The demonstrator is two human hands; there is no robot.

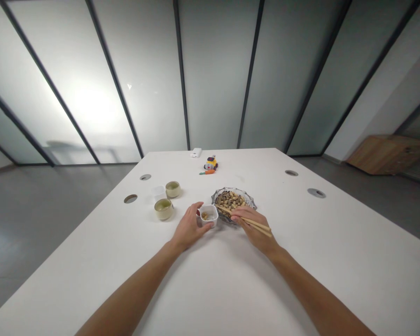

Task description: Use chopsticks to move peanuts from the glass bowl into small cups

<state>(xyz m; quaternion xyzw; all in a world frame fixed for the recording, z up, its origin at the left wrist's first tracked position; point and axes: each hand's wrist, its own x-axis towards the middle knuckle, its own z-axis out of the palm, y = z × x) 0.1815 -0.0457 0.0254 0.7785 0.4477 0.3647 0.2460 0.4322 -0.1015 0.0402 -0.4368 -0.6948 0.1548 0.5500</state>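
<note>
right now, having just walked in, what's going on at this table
Someone is working at a white table with both hands. The left hand holds a white tub with a few small bits in it. The right hand grips chopsticks, their tips by the left side of a glass bowl of nuts and seeds; whether they pinch anything is too small to tell. Two green cups stand off to the left, and a toy car and carrot lie farther back.

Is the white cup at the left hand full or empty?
Neither: the white cup holds a few brownish bits low down, with its pale inside showing beside them.
</note>
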